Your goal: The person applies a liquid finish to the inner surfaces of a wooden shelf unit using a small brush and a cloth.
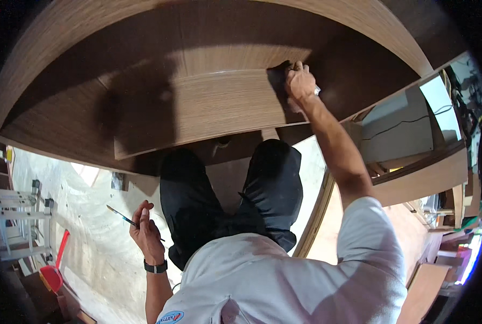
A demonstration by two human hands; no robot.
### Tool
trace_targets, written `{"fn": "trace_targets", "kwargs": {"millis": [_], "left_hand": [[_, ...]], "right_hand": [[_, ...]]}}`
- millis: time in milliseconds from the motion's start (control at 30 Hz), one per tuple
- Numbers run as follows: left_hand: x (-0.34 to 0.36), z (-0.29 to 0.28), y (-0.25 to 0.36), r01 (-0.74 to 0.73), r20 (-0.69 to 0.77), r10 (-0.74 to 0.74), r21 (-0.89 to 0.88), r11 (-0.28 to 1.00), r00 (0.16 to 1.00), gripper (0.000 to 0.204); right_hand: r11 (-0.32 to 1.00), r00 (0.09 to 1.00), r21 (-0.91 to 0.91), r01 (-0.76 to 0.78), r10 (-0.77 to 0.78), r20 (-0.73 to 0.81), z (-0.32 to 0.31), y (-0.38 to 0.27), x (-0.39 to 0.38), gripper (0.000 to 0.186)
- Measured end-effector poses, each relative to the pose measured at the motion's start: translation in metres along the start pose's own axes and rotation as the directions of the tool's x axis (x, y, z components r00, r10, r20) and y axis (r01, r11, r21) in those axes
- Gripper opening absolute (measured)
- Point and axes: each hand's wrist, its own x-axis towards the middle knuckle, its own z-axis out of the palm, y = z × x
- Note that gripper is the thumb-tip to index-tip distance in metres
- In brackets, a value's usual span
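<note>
My left hand (146, 232), with a dark watch on its wrist, is closed around a thin paintbrush (122, 216). The brush's pale tip points up and to the left, away from the cabinet. Out in front, my right hand (301, 83) is closed with curled fingers against the inside of a wood-grain cabinet (227, 100). A small white bit of something (317, 90) shows beside that hand; what the fingers hold is mostly hidden. The hand and arm throw a dark shadow on the panel around them.
The cabinet's curved front edge (63, 38) spans the top of the view. At left stand an aluminium ladder (17, 213) and a red long-handled dustpan (52, 276) on the pale floor. At right are an open wooden frame (424, 175) and a dark cable (397, 123).
</note>
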Motion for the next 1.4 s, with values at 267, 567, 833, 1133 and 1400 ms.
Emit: {"fn": "trace_targets", "kwargs": {"millis": [267,567,833,1133,1400], "left_hand": [[0.0,0.008,-0.004,-0.052,0.092,0.046,0.063,0.997,0.995,0.03],[0.008,0.096,0.023,-0.26,0.414,0.238,-0.004,0.966,0.879,0.016],[0.017,0.19,0.073,-0.385,0.674,0.204,0.129,0.914,0.71,0.036],[0.032,0.205,0.068,-0.295,0.783,0.051,0.173,0.94,0.621,0.02],[0.027,0.204,0.071,-0.512,0.726,0.25,0.161,0.844,0.641,0.024]], "right_hand": [[-0.712,0.911,0.64,-0.29,-0.001,0.412,-0.037,-0.016,-0.085,0.033],[-0.812,0.873,0.377,-0.446,-0.304,0.381,-0.054,-0.043,-0.141,0.036],[-0.782,0.835,0.316,-0.538,-0.442,0.327,-0.089,-0.076,-0.177,0.019],[-0.51,0.862,0.696,-0.506,-0.278,0.423,-0.094,-0.07,-0.204,0.017],[0.093,0.983,0.991,-0.095,-0.147,0.108,-0.119,-0.08,-0.21,0.028]]}}
